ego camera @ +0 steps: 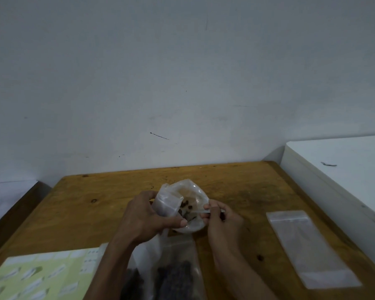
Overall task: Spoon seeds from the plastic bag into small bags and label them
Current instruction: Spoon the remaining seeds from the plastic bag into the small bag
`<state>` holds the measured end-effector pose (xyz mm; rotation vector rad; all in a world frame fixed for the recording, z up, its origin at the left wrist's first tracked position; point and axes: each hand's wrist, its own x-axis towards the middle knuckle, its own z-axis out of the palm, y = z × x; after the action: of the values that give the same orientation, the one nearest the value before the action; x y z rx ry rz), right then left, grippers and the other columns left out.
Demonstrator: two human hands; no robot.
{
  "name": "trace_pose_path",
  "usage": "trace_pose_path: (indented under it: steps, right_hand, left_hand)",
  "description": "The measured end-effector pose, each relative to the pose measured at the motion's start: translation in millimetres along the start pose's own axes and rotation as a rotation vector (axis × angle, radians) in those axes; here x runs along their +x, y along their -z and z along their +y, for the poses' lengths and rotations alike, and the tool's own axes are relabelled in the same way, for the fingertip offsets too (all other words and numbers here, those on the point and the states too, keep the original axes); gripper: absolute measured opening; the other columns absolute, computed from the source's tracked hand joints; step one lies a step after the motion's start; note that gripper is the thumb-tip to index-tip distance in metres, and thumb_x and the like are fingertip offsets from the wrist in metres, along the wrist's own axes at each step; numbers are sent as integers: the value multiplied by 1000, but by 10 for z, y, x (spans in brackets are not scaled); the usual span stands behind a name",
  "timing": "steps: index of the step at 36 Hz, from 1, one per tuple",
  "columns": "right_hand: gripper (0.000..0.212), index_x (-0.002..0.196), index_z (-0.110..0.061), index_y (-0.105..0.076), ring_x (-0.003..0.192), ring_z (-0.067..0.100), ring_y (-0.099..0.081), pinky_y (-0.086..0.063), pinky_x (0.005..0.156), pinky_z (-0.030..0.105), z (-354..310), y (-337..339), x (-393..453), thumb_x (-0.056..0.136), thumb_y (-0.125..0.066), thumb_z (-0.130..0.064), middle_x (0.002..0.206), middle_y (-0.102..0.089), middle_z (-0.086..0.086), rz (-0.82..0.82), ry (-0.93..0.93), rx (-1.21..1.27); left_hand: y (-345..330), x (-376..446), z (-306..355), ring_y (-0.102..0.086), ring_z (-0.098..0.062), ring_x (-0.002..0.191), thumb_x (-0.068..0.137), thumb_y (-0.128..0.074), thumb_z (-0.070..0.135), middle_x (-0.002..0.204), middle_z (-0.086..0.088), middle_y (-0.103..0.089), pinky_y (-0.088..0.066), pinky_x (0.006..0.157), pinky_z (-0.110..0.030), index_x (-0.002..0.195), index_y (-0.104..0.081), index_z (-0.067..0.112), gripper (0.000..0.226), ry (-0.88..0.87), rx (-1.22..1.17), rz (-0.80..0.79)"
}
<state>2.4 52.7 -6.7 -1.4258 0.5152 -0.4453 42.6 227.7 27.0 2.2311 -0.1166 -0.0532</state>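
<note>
Clear plastic bag (182, 204) with dark seeds (187, 205), above wooden tabletop (236, 187); left hand (147, 217) grips its side, right hand (221, 217) pinches spoon (200, 211) inside. White wall (182, 83) behind.

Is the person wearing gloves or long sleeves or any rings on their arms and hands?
No gloves: the left hand and the right hand are both bare. No sleeves show either; both forearms are uncovered right down to the bottom edge of the picture. I see no watch, bracelet or ring, though the picture is a bit blurry for tiny things.
</note>
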Motion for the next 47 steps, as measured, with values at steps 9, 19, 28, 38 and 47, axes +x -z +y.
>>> trace_pose_path:
  steps: [9, 19, 28, 38, 47]
  right_hand:
    - [11, 95, -16, -70, 80, 15, -73, -56, 64, 22, -112, 28, 77, 97, -60, -15, 92, -73, 4, -23, -180, 175]
    - [11, 98, -8, -72, 65, 9, -69, -54, 57, 17, -316, 228, 176, 96, -62, -14, 87, -76, 8, -19, -66, 262]
    - [20, 86, -22, -74, 67, 9, -68, -55, 65, 26, -721, 248, 84, 99, -59, -25, 79, -76, -3, -99, 196, 129]
    - [21, 110, -20, -68, 82, -3, -67, -53, 65, 10, -678, 195, -108, 99, -51, -26, 90, -71, -12, -171, 742, -206]
    - [18, 113, -34, -63, 80, -9, -63, -49, 64, 4, -139, 242, 94, 98, -56, -25, 88, -67, -17, -96, 539, -455]
  left_hand:
    - [84, -37, -2, -65, -10, 96, 28, -93, 64, 108, 6, -68, -62, 77, -35, 123, -61, 25, 107, -11, -38, -43]
    - [59, 21, -139, -67, -11, 96, 21, -94, 66, 108, 5, -69, -61, 78, -35, 125, -60, 24, 117, -3, -6, -45]
    - [16, 33, -163, -63, -8, 94, 30, -96, 58, 109, 5, -66, -55, 70, -24, 127, -58, 22, 110, -8, 15, 13]
    - [44, -11, -119, -58, -6, 95, 40, -97, 51, 112, 9, -61, -50, 68, -20, 131, -52, 22, 105, -21, -21, 55]
    - [-28, 58, -37, -60, -9, 94, 44, -96, 50, 106, 11, -61, -57, 72, -27, 126, -55, 21, 96, -6, -63, 87]
